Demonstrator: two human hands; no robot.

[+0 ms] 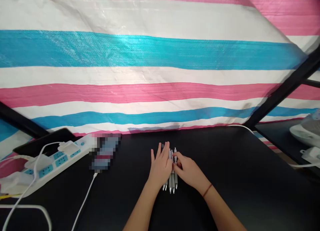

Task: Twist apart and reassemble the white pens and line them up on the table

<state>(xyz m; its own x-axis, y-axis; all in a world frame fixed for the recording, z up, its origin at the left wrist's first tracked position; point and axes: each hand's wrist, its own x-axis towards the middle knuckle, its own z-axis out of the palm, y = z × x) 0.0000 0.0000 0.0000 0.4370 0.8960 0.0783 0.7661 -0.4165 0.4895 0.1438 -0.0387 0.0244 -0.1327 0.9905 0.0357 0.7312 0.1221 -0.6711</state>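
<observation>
Several grey pens (173, 184) with silver tips lie side by side on the black table, their tips toward me. My left hand (160, 168) rests flat over the left part of the row, fingers stretched out and spread, covering the middles of the pens there. At the right edge of the row, my right hand (189, 172) has its thumb and curled fingers closed around the outermost pen (176, 183). A thin dark red band circles my right wrist.
A white power strip (56, 165) with plugs and cables lies at the left. Near it are a phone (106, 154), blurred out, on a white cable (85, 199) and a dark flat object (47, 140). A striped sheet (160, 52) hangs behind; black poles (282, 90) flank the table.
</observation>
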